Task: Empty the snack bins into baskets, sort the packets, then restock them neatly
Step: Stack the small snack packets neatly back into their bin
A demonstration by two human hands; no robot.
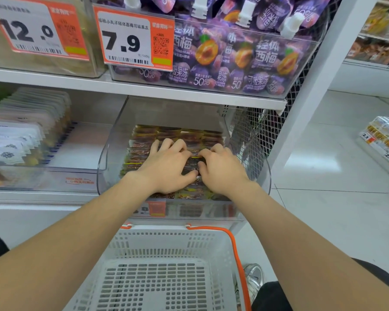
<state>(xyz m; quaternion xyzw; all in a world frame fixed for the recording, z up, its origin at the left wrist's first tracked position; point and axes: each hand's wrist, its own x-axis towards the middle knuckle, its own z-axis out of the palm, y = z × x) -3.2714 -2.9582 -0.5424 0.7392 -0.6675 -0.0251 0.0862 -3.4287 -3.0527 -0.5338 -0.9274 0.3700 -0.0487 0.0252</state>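
Note:
A clear plastic bin point(109, 158) on the lower shelf holds rows of small dark snack packets point(166, 132) with yellow edges. Both my hands are inside it. My left hand point(166, 163) lies on the packets with its fingers spread and slightly bent. Beside it, my right hand point(220, 169) has its fingers curled down into the middle row of packets; the two thumbs nearly meet. Below the bin stands a white slotted basket point(157, 243) with an orange handle, and nothing shows inside it.
Left of the bin, another clear bin point(43, 176) holds white packets standing in a row. The shelf above carries a bin of purple prune jelly pouches point(234, 61) with price tags. A wire mesh panel point(261, 131) and white upright post close the right side; tiled floor lies beyond.

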